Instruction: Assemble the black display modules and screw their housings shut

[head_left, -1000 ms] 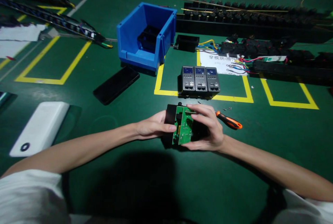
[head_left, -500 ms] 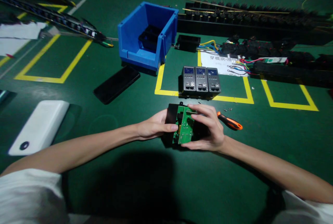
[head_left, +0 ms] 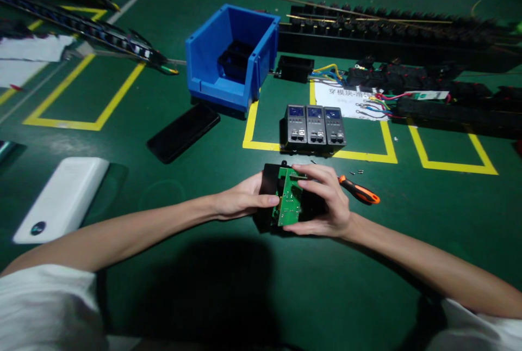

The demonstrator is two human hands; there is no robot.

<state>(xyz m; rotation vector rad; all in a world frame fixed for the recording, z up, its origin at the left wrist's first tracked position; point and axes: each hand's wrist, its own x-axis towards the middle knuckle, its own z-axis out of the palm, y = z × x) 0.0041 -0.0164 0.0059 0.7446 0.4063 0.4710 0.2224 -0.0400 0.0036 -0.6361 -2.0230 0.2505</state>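
A black casing with a green circuit board at its right side is between my hands, low over the green table. My left hand grips the casing from the left, its thumb lying across the front at the board's edge. My right hand pinches the board by its upper and lower edges, fingers at the top and thumb at the bottom. An orange and black screwdriver lies just right of my right hand, with small screws behind it.
Three grey modules stand behind my hands. A blue bin holds black parts. A black phone and a white power bank lie at the left. Black strips with wires run along the back right.
The green board and the fingers of my right hand have shifted very slightly left, toward the black casing. My left hand keeps its hold.
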